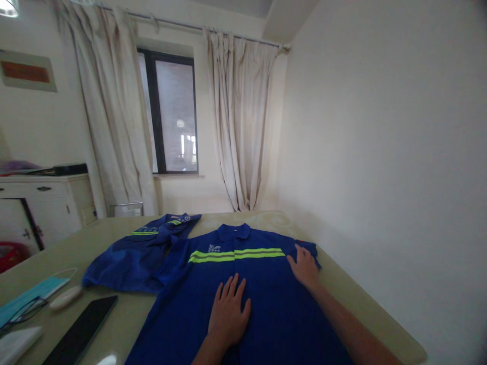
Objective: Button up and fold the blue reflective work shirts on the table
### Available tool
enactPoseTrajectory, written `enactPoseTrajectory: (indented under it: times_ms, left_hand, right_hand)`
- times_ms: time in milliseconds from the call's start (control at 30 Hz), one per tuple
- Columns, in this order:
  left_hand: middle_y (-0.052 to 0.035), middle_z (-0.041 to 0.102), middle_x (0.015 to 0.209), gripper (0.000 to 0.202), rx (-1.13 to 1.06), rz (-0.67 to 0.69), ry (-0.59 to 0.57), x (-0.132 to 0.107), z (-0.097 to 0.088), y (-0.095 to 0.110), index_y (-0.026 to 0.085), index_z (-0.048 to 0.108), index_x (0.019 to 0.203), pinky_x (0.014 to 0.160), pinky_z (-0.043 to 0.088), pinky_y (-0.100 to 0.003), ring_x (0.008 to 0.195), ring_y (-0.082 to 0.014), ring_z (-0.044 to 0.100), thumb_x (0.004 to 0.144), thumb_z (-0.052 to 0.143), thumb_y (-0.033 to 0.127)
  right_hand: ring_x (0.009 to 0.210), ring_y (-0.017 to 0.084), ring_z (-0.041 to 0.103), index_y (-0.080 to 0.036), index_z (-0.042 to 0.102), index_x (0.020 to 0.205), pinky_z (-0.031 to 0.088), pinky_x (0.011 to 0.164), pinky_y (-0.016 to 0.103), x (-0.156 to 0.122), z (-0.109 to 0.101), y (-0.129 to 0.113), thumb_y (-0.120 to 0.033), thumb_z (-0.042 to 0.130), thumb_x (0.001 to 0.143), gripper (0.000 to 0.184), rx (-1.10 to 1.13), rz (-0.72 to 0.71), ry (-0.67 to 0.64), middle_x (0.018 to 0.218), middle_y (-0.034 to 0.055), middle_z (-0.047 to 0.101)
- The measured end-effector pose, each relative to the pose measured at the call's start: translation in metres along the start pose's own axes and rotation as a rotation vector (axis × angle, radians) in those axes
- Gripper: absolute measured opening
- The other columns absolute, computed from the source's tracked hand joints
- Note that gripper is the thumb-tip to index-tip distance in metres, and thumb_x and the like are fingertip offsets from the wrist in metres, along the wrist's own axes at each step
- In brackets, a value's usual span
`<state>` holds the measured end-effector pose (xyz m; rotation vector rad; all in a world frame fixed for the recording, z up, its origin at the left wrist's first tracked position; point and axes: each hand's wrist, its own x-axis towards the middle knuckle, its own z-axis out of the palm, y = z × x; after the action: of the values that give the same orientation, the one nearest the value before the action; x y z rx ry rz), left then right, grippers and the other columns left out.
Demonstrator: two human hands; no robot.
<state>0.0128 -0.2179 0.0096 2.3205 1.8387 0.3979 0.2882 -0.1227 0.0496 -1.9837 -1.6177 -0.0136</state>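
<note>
A blue work shirt (270, 294) with a collar and yellow-green reflective bands lies spread, front up, on the table. My left hand (229, 310) rests flat on the middle of its front, fingers spread and holding nothing. Over at the shirt's right shoulder, near the sleeve, is my right hand (304, 266). Its fingers are extended and apart on the cloth, with no grip on it that I can see. A second blue garment (131, 258) with similar bands lies crumpled to the left, against the shirt's left sleeve.
On the pale table (95, 233), at the left, are a black phone (81, 332), a blue face mask (41, 296), glasses (28, 310), a whitish oval object (65, 298) and a white object (19, 344). A wall (380, 177) runs along the table's right side.
</note>
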Motion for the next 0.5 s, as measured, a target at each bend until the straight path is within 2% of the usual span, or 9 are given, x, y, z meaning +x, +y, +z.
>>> enactPoseTrajectory:
  times_ms: [67,133,200,267,367,500]
  left_hand:
    - [-0.0031,0.027,0.167,0.064,0.006,0.000,0.000,0.003,0.004,-0.002,0.028,0.037,0.156,0.126,0.019,-0.053,0.154,-0.0268,0.024,0.098,0.030,0.052]
    - [-0.0029,0.025,0.168,0.064,0.007,-0.006,0.005,0.009,0.009,-0.004,0.028,0.036,0.157,0.126,0.018,-0.053,0.155,-0.0266,0.022,0.098,0.030,0.051]
    - [-0.0029,0.025,0.168,0.063,0.006,0.001,0.009,0.019,0.014,-0.008,0.029,0.035,0.157,0.126,0.018,-0.054,0.155,-0.0262,0.021,0.099,0.028,0.050]
    - [-0.0032,0.025,0.168,0.061,0.001,0.013,0.017,0.030,0.018,-0.011,0.028,0.035,0.157,0.125,0.018,-0.054,0.156,-0.0257,0.020,0.099,0.026,0.047]
    - [-0.0038,0.025,0.168,0.060,-0.019,-0.009,0.037,0.048,0.024,-0.011,0.028,0.036,0.157,0.125,0.017,-0.054,0.155,-0.0253,0.021,0.100,0.025,0.045]
    - [-0.0048,0.030,0.166,0.059,-0.107,-0.016,0.055,0.069,0.024,-0.002,0.026,0.043,0.153,0.126,0.014,-0.054,0.155,-0.0254,0.022,0.099,0.030,0.044]
  right_hand:
    - [0.145,0.033,0.038,-0.015,0.055,0.143,0.031,0.117,0.046,-0.030,0.011,-0.023,-0.036,0.055,0.093,0.054,-0.011,-0.197,-0.069,0.156,0.0189,0.044]
    - [0.147,0.031,0.037,-0.023,0.057,0.142,0.028,0.120,0.046,-0.065,0.020,-0.043,-0.042,0.056,0.094,0.051,0.027,-0.424,-0.189,0.160,0.0116,0.042]
    - [0.149,0.031,0.034,-0.030,0.058,0.143,0.028,0.121,0.048,-0.099,0.030,-0.056,-0.049,0.055,0.095,0.051,0.081,-0.522,-0.282,0.160,0.0063,0.042]
    - [0.150,0.029,0.033,-0.036,0.052,0.147,0.027,0.122,0.049,-0.121,0.037,-0.059,-0.048,0.050,0.098,0.050,0.118,-0.549,-0.340,0.161,0.0015,0.040]
    - [0.150,0.030,0.033,-0.040,0.041,0.153,0.025,0.123,0.052,-0.126,0.042,-0.048,-0.054,0.048,0.099,0.057,0.117,-0.515,-0.404,0.162,0.0000,0.037]
    - [0.151,0.031,0.030,-0.039,0.039,0.154,0.022,0.123,0.056,-0.101,0.040,-0.031,-0.065,0.044,0.098,0.062,0.051,-0.443,-0.388,0.162,0.0003,0.034]
